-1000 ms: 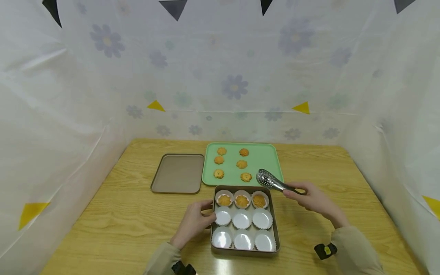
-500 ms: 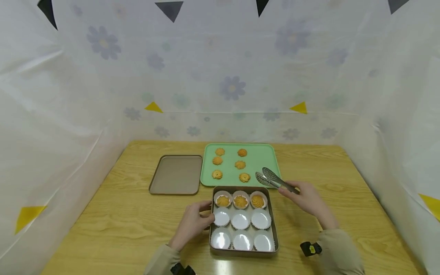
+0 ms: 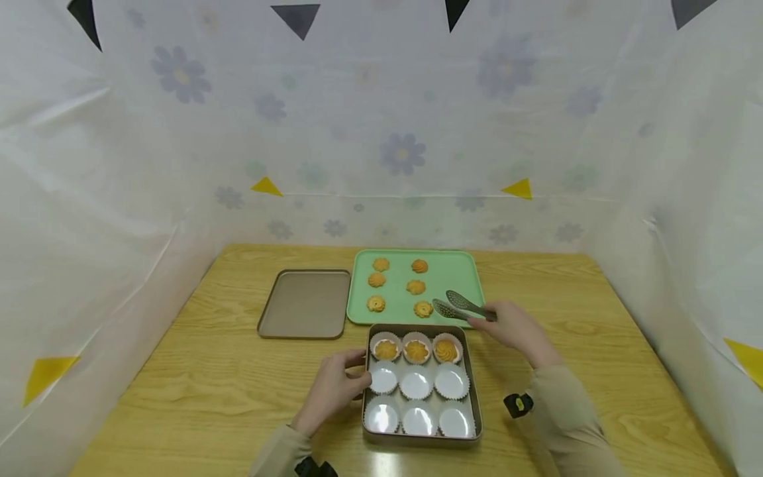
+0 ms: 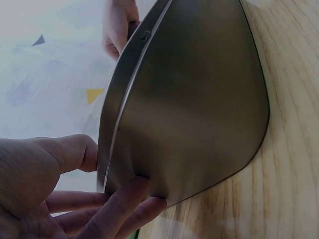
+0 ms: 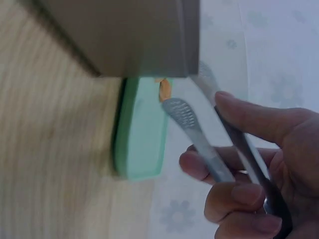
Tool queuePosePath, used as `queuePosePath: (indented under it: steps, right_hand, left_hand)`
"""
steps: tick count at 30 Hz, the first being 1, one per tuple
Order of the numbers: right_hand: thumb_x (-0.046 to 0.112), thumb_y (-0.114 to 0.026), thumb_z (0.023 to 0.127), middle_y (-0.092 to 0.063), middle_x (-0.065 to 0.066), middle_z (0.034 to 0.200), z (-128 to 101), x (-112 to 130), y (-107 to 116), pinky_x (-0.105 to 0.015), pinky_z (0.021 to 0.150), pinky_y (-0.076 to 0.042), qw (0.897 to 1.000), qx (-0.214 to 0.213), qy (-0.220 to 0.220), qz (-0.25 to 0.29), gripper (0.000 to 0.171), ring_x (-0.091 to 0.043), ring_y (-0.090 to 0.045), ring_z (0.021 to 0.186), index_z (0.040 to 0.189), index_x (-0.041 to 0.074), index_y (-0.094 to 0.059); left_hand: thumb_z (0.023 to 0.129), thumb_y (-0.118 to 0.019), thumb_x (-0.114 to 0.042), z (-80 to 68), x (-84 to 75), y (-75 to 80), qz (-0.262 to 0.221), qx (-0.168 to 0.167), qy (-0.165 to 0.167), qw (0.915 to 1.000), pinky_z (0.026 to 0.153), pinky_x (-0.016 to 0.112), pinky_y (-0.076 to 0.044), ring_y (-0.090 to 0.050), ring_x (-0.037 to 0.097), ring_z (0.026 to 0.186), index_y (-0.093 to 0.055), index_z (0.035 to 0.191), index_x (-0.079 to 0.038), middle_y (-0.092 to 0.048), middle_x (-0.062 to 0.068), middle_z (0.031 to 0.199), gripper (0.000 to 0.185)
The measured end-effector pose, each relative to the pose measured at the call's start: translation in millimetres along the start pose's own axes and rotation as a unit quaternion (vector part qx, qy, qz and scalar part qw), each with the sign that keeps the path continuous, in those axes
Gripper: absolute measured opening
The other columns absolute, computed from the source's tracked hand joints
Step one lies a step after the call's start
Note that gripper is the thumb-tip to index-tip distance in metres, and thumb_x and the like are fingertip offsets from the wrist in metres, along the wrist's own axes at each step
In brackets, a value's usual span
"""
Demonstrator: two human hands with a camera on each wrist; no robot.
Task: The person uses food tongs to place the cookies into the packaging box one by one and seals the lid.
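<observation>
A square metal tin [image 3: 474,391] near the table's front holds paper cups; the three at the back carry cookies [image 3: 416,350], the others are empty. My left hand [image 3: 335,389] grips the tin's left wall [image 4: 189,99], thumb over the rim. My right hand [image 3: 512,330] holds metal tongs [image 3: 457,307] over the near right corner of the green tray [image 3: 459,275]. The tongs' [image 5: 199,129] tips stand apart beside the nearest cookie [image 3: 423,309]. Several cookies lie on that tray in two columns.
A flat brown metal lid [image 3: 305,303] lies left of the green tray. The wooden table [image 3: 197,371] is walled on three sides by floral plastic sheeting [image 3: 119,199]. Bare wood lies left and right of the tin.
My right hand has carried the tongs left and away from me, from above the tin's far right corner to the tray's nearest cookie. The left hand has stayed on the tin.
</observation>
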State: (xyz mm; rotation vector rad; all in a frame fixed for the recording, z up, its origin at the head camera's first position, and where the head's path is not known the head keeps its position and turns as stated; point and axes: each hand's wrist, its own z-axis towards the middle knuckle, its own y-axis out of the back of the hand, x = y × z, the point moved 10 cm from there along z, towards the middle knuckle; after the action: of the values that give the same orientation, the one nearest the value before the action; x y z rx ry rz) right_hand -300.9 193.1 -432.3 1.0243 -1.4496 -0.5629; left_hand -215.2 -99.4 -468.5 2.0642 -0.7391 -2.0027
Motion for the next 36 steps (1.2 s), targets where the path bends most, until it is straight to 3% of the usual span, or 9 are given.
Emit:
queuePosePath:
  steps: [5,10,14,21,36]
  right_hand:
    - [0.038,-0.064,0.095,-0.054,0.001,0.065,10,18,-1,-0.025,0.050,-0.036,0.999,0.009,-0.015,-0.038,0.034,-0.014,-0.045,0.059,0.081,0.008,-0.067]
    - [0.039,-0.067,0.093,-0.039,0.005,0.058,20,29,-6,-0.023,0.047,-0.028,0.996,0.017,-0.038,-0.077,0.041,-0.012,-0.036,0.054,0.064,0.016,-0.049]
    - [0.040,-0.066,0.093,-0.038,0.003,0.063,24,31,-11,-0.026,0.050,-0.027,0.993,0.028,-0.058,-0.101,0.042,-0.013,-0.036,0.058,0.067,0.017,-0.043]
    - [0.041,-0.065,0.094,-0.055,-0.002,0.077,28,35,-16,-0.030,0.054,-0.038,0.990,0.030,-0.061,-0.128,0.033,-0.018,-0.050,0.069,0.084,0.010,-0.057]
    - [0.040,-0.067,0.094,-0.058,-0.002,0.076,37,47,-24,-0.034,0.055,-0.042,0.984,0.024,-0.027,-0.175,0.032,-0.018,-0.051,0.069,0.081,0.012,-0.056]
  left_hand:
    - [0.084,-0.067,-0.005,0.2,0.7,0.4,0.000,-0.001,0.000,1.0000,0.072,0.028,-0.066,-0.074,0.041,0.097,-0.055,0.135,0.012,-0.063,0.034,0.128,0.055]
    - [0.085,-0.068,-0.005,-0.3,0.6,-1.0,-0.005,0.003,-0.002,1.0000,0.073,0.028,-0.066,-0.074,0.042,0.098,-0.054,0.135,0.012,-0.063,0.035,0.129,0.055]
    - [0.085,-0.067,-0.005,-0.4,0.0,-1.4,-0.006,0.003,-0.003,1.0000,0.073,0.028,-0.066,-0.074,0.042,0.098,-0.054,0.135,0.013,-0.063,0.035,0.128,0.055]
    - [0.084,-0.066,-0.005,0.0,-0.3,-1.0,-0.002,-0.001,-0.006,1.0000,0.070,0.026,-0.066,-0.074,0.042,0.096,-0.055,0.135,0.013,-0.064,0.035,0.126,0.055]
    - [0.083,-0.067,-0.006,-0.8,0.5,1.3,0.008,-0.010,-0.007,0.9999,0.070,0.027,-0.066,-0.075,0.040,0.095,-0.056,0.134,0.012,-0.065,0.033,0.125,0.055]
